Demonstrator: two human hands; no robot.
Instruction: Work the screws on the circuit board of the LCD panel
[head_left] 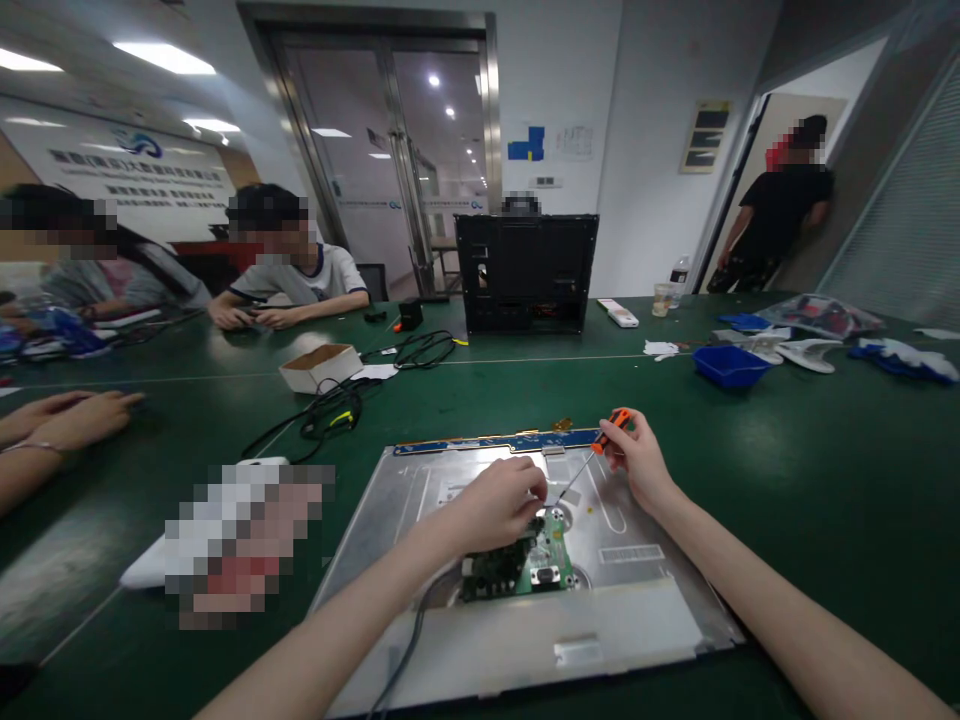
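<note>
My right hand (636, 462) grips an orange and black screwdriver (611, 430). Its thin shaft slants down to the left, with the tip by the upper edge of a green circuit board (556, 545). Over that board, my left hand (504, 502) has its fingers curled in a pinch; whatever they hold is hidden. The board sits on the silver metal back of a flat display panel (649, 610) in front of me. A blue circuit strip (487, 443) runs along the panel's far edge. A black cable (411, 650) comes out beside the board, below my left forearm.
A black monitor housing (525, 270) stands upright across the green table (825, 480). Left of centre are a small open box (321, 370) and tangled black cables (330, 410). A blue tray (729, 366) lies at right. Co-workers sit at left, one with hands (75, 415) nearby.
</note>
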